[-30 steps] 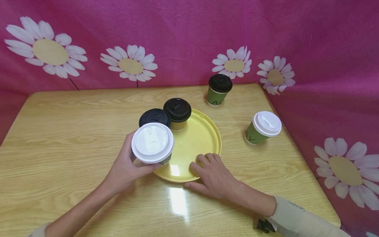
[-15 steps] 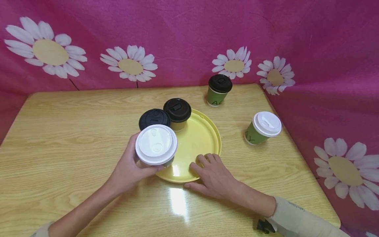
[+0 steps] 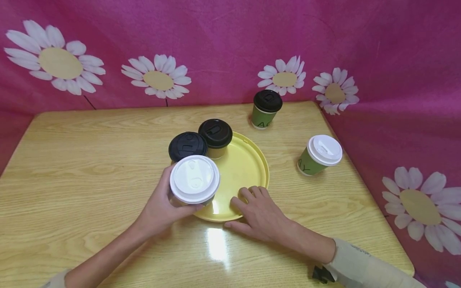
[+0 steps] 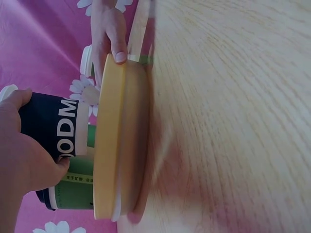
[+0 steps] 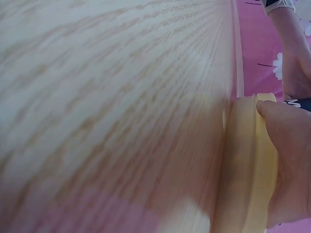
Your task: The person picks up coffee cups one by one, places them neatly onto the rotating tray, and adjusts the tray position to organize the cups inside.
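My left hand [image 3: 158, 208] grips a paper coffee cup [image 4: 53, 127] with a dark sleeve and a white lid [image 3: 195, 178]. The cup is upright, its base just above the near-left part of a round yellow tray [image 3: 257, 154]. My right hand [image 3: 261, 214] holds the tray's near-right rim, thumb outside and fingers curled over inside. Two black-lidded cups stand on the tray's far-left side: one cup [image 3: 188, 146] directly behind the held one, partly hidden by it, and another cup [image 3: 215, 136] beside it. In the left wrist view, a green cup body [image 4: 75, 191] shows behind the held cup.
On the wooden table [image 3: 90, 160], a green cup with a black lid [image 3: 265, 110] stands behind the tray. A green cup with a white lid [image 3: 318, 156] stands to its right. Pink flowered cloth [image 3: 223, 48] borders the table at the back and sides.
My left hand has carried the white-lidded cup a little to the right and nearer me, over the tray. My right hand and the other cups have stayed put.
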The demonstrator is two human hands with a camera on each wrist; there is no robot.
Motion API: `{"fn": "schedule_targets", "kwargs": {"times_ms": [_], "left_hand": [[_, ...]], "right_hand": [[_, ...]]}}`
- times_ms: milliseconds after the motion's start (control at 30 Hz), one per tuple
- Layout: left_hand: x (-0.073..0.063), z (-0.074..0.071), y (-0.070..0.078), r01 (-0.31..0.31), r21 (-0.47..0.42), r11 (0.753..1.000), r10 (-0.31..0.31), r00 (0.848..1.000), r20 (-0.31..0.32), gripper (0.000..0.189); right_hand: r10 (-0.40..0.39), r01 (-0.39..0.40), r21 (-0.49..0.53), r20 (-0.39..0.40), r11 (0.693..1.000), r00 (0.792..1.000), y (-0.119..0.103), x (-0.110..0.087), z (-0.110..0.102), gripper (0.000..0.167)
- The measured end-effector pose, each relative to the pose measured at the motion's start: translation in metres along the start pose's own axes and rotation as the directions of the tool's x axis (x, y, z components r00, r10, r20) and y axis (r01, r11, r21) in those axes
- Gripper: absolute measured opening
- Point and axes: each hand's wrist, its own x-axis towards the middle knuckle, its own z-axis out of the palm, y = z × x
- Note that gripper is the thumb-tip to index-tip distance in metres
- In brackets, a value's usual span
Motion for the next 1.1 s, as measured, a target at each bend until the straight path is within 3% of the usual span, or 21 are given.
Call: {"fn": "schedule_targets", "kwargs": {"times_ms": [533, 1100], "left_hand": [[0.000, 0.003, -0.004, 0.016, 0.048, 0.999, -0.016, 1.000, 0.005, 0.096], [-0.001, 0.002, -0.012, 0.036, 0.063, 0.997, -0.037, 0.999, 0.015, 0.096]], "right_hand": [[-0.014, 0.014, 0.004, -0.025, 1.000, 1.000, 0.001, 0.000, 0.001, 0.049], [0.002, -0.002, -0.005, 0.005, 1.000, 1.000, 0.000, 0.000, 0.000, 0.049]]}}
